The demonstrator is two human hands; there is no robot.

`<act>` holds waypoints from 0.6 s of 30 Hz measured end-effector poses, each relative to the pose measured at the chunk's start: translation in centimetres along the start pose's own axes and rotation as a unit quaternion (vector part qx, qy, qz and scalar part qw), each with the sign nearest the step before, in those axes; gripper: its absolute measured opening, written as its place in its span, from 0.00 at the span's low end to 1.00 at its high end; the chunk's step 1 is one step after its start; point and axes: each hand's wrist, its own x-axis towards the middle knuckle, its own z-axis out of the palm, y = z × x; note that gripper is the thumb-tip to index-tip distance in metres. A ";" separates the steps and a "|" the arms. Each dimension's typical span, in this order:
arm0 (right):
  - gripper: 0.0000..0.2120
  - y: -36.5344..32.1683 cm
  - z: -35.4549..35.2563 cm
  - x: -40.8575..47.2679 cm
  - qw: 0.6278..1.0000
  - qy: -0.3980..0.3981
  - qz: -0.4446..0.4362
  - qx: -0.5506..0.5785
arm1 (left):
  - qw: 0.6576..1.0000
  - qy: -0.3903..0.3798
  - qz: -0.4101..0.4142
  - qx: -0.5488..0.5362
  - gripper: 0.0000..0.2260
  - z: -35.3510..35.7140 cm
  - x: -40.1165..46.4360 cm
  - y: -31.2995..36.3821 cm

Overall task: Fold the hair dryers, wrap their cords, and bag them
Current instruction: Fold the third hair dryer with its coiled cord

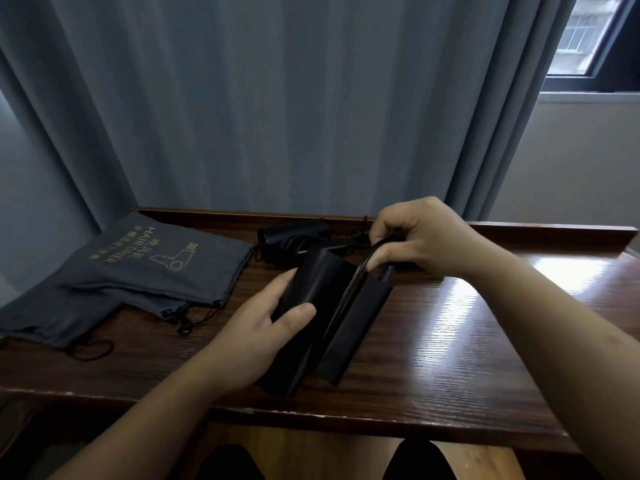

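- Hair dryer [332, 306], black and folded with handle lying alongside barrel, sits at the centre of the frame, just above the wooden table [467, 341].
- Left hand [263, 327] grasps the barrel from the left side, thumb curled across its top face and fingers wrapped behind.
- Right hand [415, 237], right of centre, pinches the black cord [367, 258] between thumb and curled fingers; the cord runs down into the gap between barrel and handle.
- Second hair dryer [294, 233], also black, lies at the back edge of the table above the first, with a tangle of cord beside it; two dryers in all.
- Drawstring bags [156, 268], dark grey, lie overlapping at the left of the frame; at least two, the exact count hard to tell.
- Top bag carries gold print: a dryer pictogram, "HAIR DRIER", and Chinese characters too small to read.
- Grey curtain [277, 98] fills the upper frame; a window [588, 32] shows at upper right.
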 end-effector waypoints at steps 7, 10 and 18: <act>0.10 5.6 2.1 0.7 0.990 0.023 0.121 0.075 | 0.996 -0.025 -0.013 -0.086 0.25 0.0 -0.4 1.3; 0.07 8.0 3.9 0.3 0.983 -0.003 0.176 0.043 | 0.992 -0.027 -0.007 -0.125 0.29 0.5 -0.9 2.3; 0.05 6.2 8.7 -2.3 0.985 -0.092 0.131 -0.070 | 0.952 0.074 -0.065 -0.289 0.32 -0.4 -1.1 4.2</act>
